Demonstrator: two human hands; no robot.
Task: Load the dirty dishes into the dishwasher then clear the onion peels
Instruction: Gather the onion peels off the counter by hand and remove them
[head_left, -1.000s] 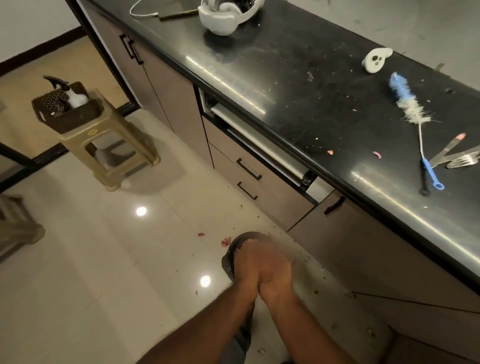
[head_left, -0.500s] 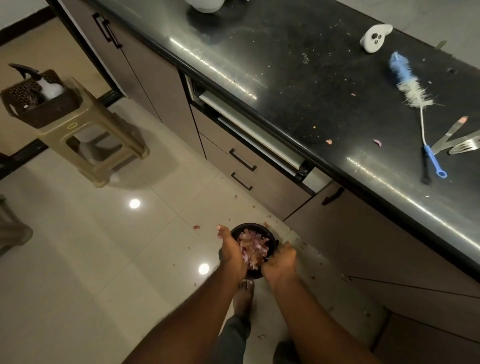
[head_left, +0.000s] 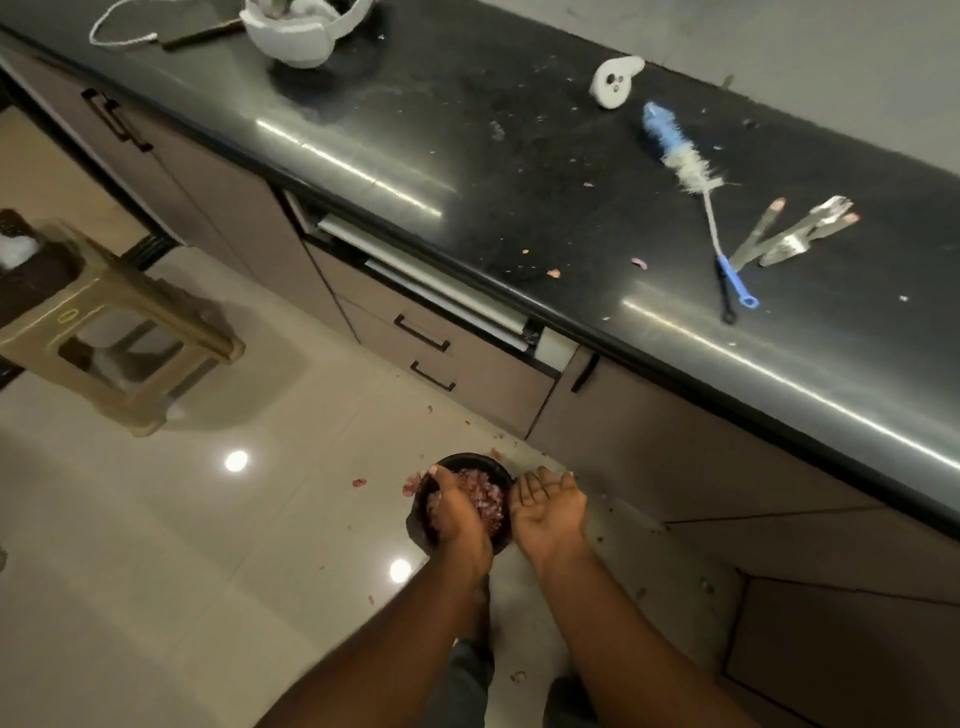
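Head view, looking down along a kitchen counter at two bare forearms reaching toward the floor. A small round dark bowl sits upright on the pale glossy floor tiles, close to the base of the brown cabinets, its open mouth facing up. It is heaped with pinkish-purple onion peels. Being round, the bowl has no long axis.

The left hand lies over the bowl's left half, knuckles up, fingers curled down into the peels; whether it grips any cannot be told. The right hand is just beside the bowl's right rim, palm up, fingers spread and holding nothing. A few loose peel scraps lie on the tiles left of the bowl, and small crumbs dot the floor along the cabinet base.

On the black countertop above, a blue-and-white bottle brush lies with its bristle head pointing away and its looped handle toward the counter edge. Beside it are metal utensils, a small white gadget and, farther left, a white headset. A tan plastic stool stands at left; an oval emblem on it is too small to read. No other writing is legible.
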